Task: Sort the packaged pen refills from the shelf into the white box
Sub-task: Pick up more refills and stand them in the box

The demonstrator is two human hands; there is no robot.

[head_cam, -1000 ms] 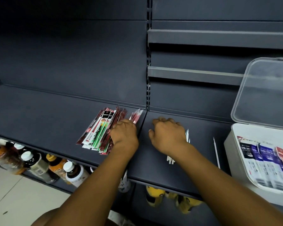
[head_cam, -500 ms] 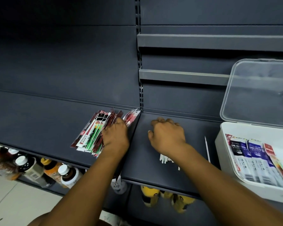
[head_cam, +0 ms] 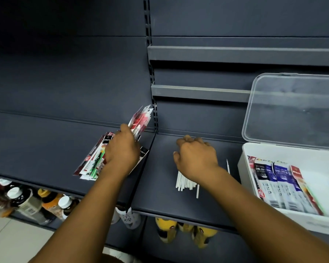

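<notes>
A pile of packaged pen refills (head_cam: 92,160) in red, black and green wrappers lies on the dark shelf (head_cam: 46,141). My left hand (head_cam: 123,149) grips a few red-and-white refill packs (head_cam: 141,119) and tilts them up off the pile. My right hand (head_cam: 196,156) rests with curled fingers over a bundle of loose white refills (head_cam: 184,183) on the shelf's right section. The white box (head_cam: 241,164) stands at the right with its clear lid (head_cam: 292,109) raised; blue, black and red refill packs (head_cam: 279,185) lie inside.
A single white stick (head_cam: 228,166) lies between my right hand and the box. Bottles (head_cam: 29,202) stand on the lower shelf at the left, and yellow packs (head_cam: 167,230) below the middle. Two grey rails (head_cam: 198,92) cross the back wall.
My left hand has closed round a few red-and-white packs and raised their far ends off the pile. My right hand has stayed over the white refills.
</notes>
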